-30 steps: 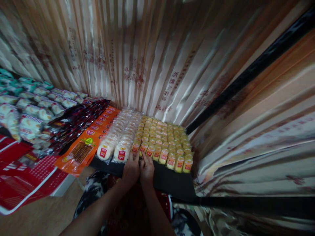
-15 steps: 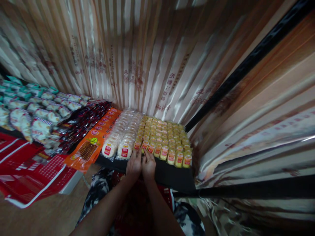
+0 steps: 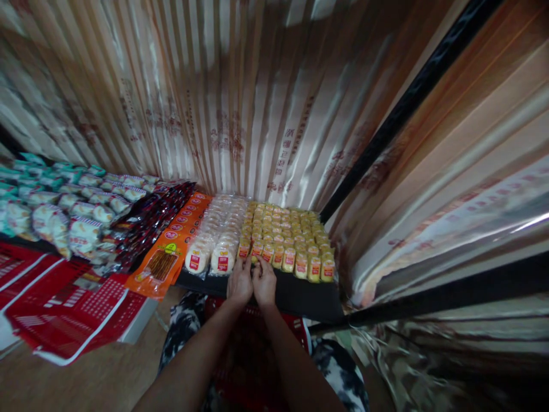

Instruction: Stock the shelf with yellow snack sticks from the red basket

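Note:
My left hand (image 3: 241, 281) and my right hand (image 3: 263, 280) meet side by side at the front of the shelf, fingers bent and pinched about a small yellow snack pack (image 3: 254, 260). Most of that pack is hidden by the fingertips. Just beyond them are rows of yellow wrapped snack packs (image 3: 288, 260) with red labels, packed close together. Left of these lie two rows of round white wrapped crackers (image 3: 223, 260), also red-labelled. All sit on a black shelf (image 3: 300, 297), whose bare front strip shows below my hands.
An orange snack bag (image 3: 160, 263) lies left of the crackers, then dark shiny packets (image 3: 148, 223) and white-and-teal bags (image 3: 86, 232). A red printed box or sheet (image 3: 90, 315) stands lower left. Black bars (image 3: 398, 114) and draped printed curtain (image 3: 240, 86) enclose the back and right.
The view has shifted slightly, so the left-hand goods sit further right in the picture. Both hands stay together at the front of the yellow rows, fingers now more bent.

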The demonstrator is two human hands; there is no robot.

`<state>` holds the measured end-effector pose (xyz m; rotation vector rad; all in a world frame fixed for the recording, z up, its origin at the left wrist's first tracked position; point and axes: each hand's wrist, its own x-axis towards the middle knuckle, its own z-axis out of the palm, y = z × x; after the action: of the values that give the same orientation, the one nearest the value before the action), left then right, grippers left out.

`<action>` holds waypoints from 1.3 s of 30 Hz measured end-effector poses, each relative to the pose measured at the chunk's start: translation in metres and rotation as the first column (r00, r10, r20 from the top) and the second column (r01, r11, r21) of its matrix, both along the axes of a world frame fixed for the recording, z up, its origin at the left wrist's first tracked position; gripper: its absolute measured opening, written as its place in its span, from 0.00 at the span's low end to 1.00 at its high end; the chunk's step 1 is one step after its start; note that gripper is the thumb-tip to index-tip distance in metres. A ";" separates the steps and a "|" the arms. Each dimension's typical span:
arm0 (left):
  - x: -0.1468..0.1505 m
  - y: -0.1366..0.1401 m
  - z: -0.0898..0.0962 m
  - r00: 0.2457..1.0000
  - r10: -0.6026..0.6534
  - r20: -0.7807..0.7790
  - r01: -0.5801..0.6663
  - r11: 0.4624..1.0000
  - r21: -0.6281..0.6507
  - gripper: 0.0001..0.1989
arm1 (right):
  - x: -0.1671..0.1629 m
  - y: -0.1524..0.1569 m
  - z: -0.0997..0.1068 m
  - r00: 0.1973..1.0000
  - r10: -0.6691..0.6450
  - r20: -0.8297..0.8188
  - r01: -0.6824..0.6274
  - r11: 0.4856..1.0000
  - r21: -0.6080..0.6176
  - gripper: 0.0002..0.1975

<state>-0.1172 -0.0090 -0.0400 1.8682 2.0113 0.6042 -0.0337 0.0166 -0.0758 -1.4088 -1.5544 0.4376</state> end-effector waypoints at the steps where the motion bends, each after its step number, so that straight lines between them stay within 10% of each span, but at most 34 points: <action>1: 0.000 0.000 0.000 1.000 -0.004 -0.003 0.004 1.000 -0.001 0.22 | 0.000 0.000 0.000 1.000 0.000 -0.004 0.000 1.000 0.003 0.20; 39: 0.000 -0.004 -0.027 0.981 -0.064 0.183 -0.008 0.930 0.366 0.15 | 0.000 -0.002 0.000 1.000 0.003 -0.008 -0.004 0.999 -0.049 0.20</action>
<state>-0.1176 -0.0127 -0.0673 1.9434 1.8376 1.1738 -0.0339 0.0148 -0.0760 -1.4402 -1.5493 0.4852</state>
